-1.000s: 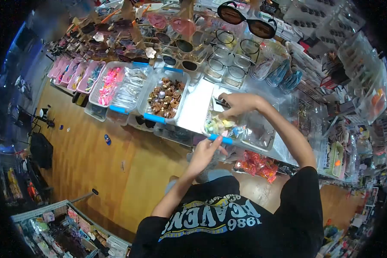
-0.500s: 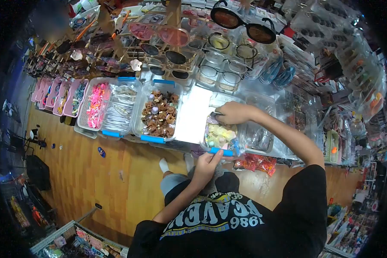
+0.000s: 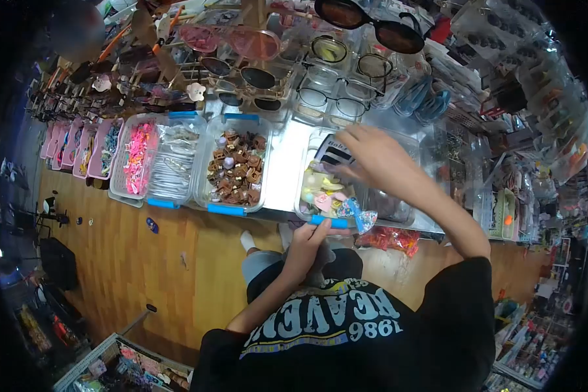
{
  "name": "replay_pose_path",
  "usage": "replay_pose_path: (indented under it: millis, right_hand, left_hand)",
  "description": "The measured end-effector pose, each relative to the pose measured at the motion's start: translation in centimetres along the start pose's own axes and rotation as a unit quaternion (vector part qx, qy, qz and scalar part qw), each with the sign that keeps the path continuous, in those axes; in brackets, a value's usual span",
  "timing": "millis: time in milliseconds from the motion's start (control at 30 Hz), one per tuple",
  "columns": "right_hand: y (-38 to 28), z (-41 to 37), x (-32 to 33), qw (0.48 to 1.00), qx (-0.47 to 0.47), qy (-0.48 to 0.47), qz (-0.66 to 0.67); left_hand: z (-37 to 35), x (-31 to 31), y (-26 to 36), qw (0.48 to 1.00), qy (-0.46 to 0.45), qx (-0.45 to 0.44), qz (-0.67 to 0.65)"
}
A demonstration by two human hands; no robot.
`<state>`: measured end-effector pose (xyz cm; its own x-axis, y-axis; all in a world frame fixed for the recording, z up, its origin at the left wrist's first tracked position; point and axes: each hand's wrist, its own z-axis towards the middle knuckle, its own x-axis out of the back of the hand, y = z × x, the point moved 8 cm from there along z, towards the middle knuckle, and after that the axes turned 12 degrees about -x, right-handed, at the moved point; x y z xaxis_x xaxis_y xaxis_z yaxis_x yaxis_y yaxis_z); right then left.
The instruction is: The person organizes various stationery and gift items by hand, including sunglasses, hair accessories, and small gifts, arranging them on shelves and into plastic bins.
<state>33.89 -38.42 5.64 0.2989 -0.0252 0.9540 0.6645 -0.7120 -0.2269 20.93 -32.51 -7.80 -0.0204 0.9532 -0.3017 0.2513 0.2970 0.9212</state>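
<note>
Clear box (image 3: pixel 330 196) of pastel hair trinkets at the front edge of a shop desk (image 3: pixel 285 163), just right of a matching box of brown clips (image 3: pixel 235 171). The person's right hand (image 3: pixel 375 157), pressed down among the trinkets a moment ago, has lifted clear. It now hovers, blurred, over the back half of the box, fingers spread and nothing visible in them. Its rise uncovers a striped card (image 3: pixel 334 151) lying at the back of the box. The left hand (image 3: pixel 307 238) has not let go: thumb and fingers remain pinched on the blue clip (image 3: pixel 326 221) at the front rim, steadying the box. A glittery blue bow (image 3: pixel 359 219) droops over that rim. The sorting through the box appears paused, its contents open to view. Sunglasses (image 3: pixel 255 75) crowd the rack behind.
</note>
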Motion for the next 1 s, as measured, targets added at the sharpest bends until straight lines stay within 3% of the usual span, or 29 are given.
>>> replay_pose_path:
  millis: [67, 133, 167, 233, 267, 333, 400, 467, 533, 600, 667, 733, 767, 833, 867, 933, 1000]
  right_hand:
    - [-0.8, -2.8, -0.9, 0.998, 0.044, -0.003, -0.044]
    - [-0.9, -4.3, -4.6, 0.993, 0.092, -0.073, 0.002]
    - [-0.4, -3.9, -5.5, 0.994, 0.069, -0.076, 0.023]
    - [0.4, -2.1, -5.6, 0.993, 0.033, -0.103, 0.045]
    - [1.0, -1.6, -6.0, 0.989, -0.003, -0.131, 0.067]
    - [1.1, -0.7, -6.2, 0.996, -0.007, -0.069, 0.056]
    - [2.5, 0.7, -3.6, 0.985, -0.075, 0.151, 0.042]
    - [3.2, 0.9, -3.8, 0.982, -0.062, 0.178, 0.014]
    - [2.4, 0.4, -6.3, 0.999, -0.01, 0.034, -0.015]
    - [0.9, -1.1, -5.6, 0.997, 0.014, 0.042, -0.057]
    - [-1.7, -3.3, -1.1, 0.975, -0.01, 0.189, -0.117]
    - [-3.7, -5.5, 0.5, 0.986, -0.058, 0.147, -0.048]
    - [-4.8, -6.4, -0.3, 0.99, -0.024, 0.109, 0.088]
    - [-6.9, -6.9, -2.3, 0.947, 0.002, -0.002, 0.32]
    - [-8.3, -6.6, -3.8, 0.909, -0.008, -0.07, 0.411]
    - [-9.7, -6.0, -6.9, 0.886, -0.023, -0.063, 0.459]
    - [-9.9, -5.9, -9.4, 0.859, -0.039, -0.056, 0.507]
  left_hand:
    - [-0.2, -0.1, 0.0, 0.999, -0.009, 0.039, -0.005]
    - [-0.5, -0.7, 0.0, 0.995, -0.032, 0.08, -0.041]
    - [-0.6, -0.9, -0.4, 0.996, -0.032, 0.08, -0.038]
    - [0.0, -0.9, 0.1, 1.0, -0.014, -0.02, -0.016]
    - [0.0, -0.8, 0.0, 1.0, -0.014, -0.02, -0.012]
    - [0.1, -0.7, 0.4, 0.999, -0.014, -0.041, -0.028]
    - [0.1, -0.6, 0.6, 0.999, -0.026, -0.035, -0.028]
    - [0.0, -0.5, 0.7, 0.998, -0.036, -0.031, -0.029]
    - [0.2, -0.6, 1.1, 0.997, -0.044, -0.059, -0.028]
    - [0.3, 0.1, -0.1, 0.997, -0.055, -0.06, 0.0]
    - [-0.4, 0.8, 0.1, 0.996, -0.061, -0.058, 0.028]
    - [-2.8, 0.8, 0.6, 0.99, -0.107, 0.063, 0.068]
    - [-3.9, 1.0, 1.6, 0.991, -0.098, 0.064, 0.069]
    - [-5.4, 1.5, 6.7, 0.984, -0.041, -0.156, -0.07]
    - [-5.8, 2.2, 7.3, 0.985, -0.034, -0.157, -0.066]
    - [-6.3, 3.7, 9.6, 0.97, -0.029, -0.24, -0.029]
    - [-6.2, 5.1, 9.2, 0.969, 0.0, -0.248, -0.025]
